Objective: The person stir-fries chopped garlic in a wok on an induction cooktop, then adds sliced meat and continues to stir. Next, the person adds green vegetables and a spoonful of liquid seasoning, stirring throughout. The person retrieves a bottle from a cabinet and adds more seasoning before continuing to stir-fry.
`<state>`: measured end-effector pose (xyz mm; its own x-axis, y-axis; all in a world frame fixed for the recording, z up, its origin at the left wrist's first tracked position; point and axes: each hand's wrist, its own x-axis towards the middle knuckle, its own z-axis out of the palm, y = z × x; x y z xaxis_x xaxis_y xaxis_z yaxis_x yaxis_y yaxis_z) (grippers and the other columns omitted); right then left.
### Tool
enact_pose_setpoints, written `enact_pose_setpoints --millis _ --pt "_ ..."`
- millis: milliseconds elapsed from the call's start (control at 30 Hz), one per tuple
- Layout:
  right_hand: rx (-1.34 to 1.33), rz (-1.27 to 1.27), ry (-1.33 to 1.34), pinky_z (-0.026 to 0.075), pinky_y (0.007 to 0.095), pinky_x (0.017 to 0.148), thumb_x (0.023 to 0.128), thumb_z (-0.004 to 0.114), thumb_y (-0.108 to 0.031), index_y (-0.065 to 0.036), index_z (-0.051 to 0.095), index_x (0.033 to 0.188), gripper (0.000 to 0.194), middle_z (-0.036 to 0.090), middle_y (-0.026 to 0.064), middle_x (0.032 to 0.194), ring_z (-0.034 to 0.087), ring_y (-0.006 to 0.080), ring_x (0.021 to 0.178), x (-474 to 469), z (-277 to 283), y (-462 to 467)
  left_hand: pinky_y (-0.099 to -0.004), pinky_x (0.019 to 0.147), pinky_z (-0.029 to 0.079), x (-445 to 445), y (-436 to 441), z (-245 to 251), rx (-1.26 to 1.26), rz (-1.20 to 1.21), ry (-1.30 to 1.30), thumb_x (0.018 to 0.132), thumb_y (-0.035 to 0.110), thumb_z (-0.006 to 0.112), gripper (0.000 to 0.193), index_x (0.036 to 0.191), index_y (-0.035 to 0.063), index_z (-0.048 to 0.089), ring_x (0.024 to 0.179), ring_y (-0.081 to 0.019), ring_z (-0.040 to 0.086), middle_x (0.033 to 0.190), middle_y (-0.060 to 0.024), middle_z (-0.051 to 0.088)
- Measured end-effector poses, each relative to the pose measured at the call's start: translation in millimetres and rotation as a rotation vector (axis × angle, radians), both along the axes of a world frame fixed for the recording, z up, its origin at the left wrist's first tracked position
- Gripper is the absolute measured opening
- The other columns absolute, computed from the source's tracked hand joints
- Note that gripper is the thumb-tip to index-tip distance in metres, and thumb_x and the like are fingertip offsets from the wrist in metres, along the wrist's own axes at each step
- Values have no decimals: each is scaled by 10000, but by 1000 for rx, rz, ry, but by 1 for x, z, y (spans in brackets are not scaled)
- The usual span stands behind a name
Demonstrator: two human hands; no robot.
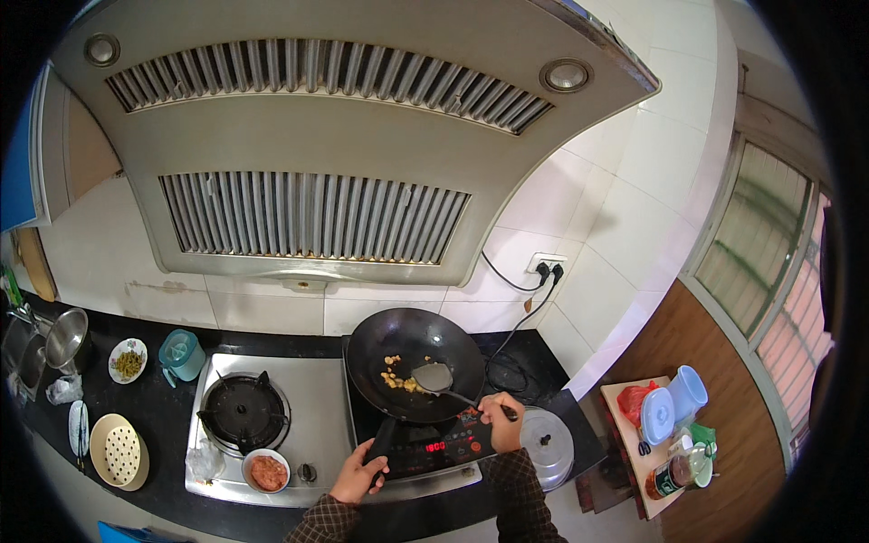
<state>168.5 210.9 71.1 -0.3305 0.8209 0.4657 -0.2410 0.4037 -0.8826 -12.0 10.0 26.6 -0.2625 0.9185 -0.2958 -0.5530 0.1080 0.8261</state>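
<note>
My left hand (358, 472) grips the black handle of a dark wok (400, 339), which sits on an induction cooker (428, 451) with lit red digits. In my right hand (501, 421) is the dark handle of a metal spatula (433, 377); its blade rests inside the wok, right of the middle. Several yellow-brown chopped pieces of food (400, 383) lie on the wok's bottom, mostly left of the blade. A white bowl of raw ground meat (269, 473) stands on the steel stove left of my left hand.
A gas burner (244, 409) is on the left. Farther left are a plate of chopped greens (127, 361), a teal lidded container (182, 356) and a cream perforated basket (119, 451). Beside my right forearm lies a metal lid (546, 448). A range hood (305, 149) hangs above; a cord (509, 343) runs behind.
</note>
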Motion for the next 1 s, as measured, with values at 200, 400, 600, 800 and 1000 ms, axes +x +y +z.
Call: enact_pose_setpoints --millis 200,400,600,800,1000 --pt "-115 1 117 400 228 489 784 505 4 -24 480 616 172 540 87 683 497 122 583 -2 5 19 -235 377 319 -4 5 -7 43 -5 12 867 86 538 569 1357 20 256 505 -105 462 744 -59 521" --pt "-343 94 223 401 245 477 775 550 -32 -40 499 613 170 542 76 649 507 126 580 16 38 32 -232 390 330 -2 4 -9 57 24 5 865 87 543 560 1351 7 275 507 -104 465 758 -71 548" --pt "-174 81 97 369 217 486 777 520 12 8 505 617 160 574 110 690 458 97 514 20 7 14 -228 406 335 5 -7 -11 65 69 -66 875 79 526 534 1352 27 293 501 -100 448 750 -71 549" --pt "-322 -4 276 404 243 475 768 533 -28 -58 470 623 161 512 47 642 514 129 616 12 33 21 -229 404 322 4 -9 -20 90 78 -91 876 88 537 556 1358 9 270 490 -96 438 734 -72 543" --pt "-213 14 85 392 227 480 781 527 -23 -45 488 622 165 523 61 644 513 120 618 -4 27 18 -220 409 308 5 -9 -16 79 68 -126 877 86 539 561 1362 14 265 493 -85 418 743 -63 536"
